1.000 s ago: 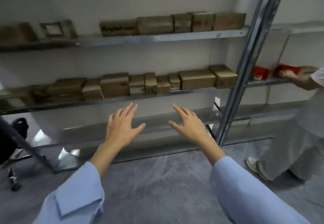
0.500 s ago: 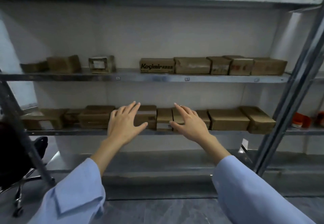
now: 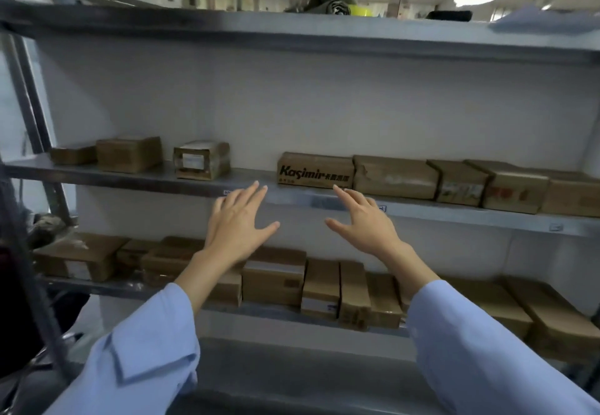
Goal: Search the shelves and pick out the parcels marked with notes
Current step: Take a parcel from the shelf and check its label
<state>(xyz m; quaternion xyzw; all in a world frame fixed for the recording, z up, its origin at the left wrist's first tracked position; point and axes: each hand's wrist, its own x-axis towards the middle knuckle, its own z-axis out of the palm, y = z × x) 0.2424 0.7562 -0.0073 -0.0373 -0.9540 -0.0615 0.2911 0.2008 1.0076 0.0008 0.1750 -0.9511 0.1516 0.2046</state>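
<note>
My left hand [image 3: 238,223] and my right hand [image 3: 365,224] are raised side by side in front of a metal rack, fingers spread, holding nothing. Their fingertips reach the front edge of the middle shelf [image 3: 454,215]. On that shelf stand several brown cardboard parcels, among them one printed "Kasimir" [image 3: 315,170] just beyond my right fingertips and a taped parcel with a white label [image 3: 201,160] to the left. The lower shelf [image 3: 107,286] holds a row of several more parcels [image 3: 274,281], partly hidden by my forearms. No note is plainly visible on any parcel.
The top shelf [image 3: 292,30] carries grey rolled items and a yellow object. A slanted metal upright [image 3: 29,103] stands at the left, with a dark chair [image 3: 19,310] below it. A bare bottom shelf [image 3: 292,372] lies under my sleeves.
The view has tilted upward: the floor and the other person at the right are gone, the top shelf has come into sight. Both hands rose from the lower shelf level to the middle shelf edge.
</note>
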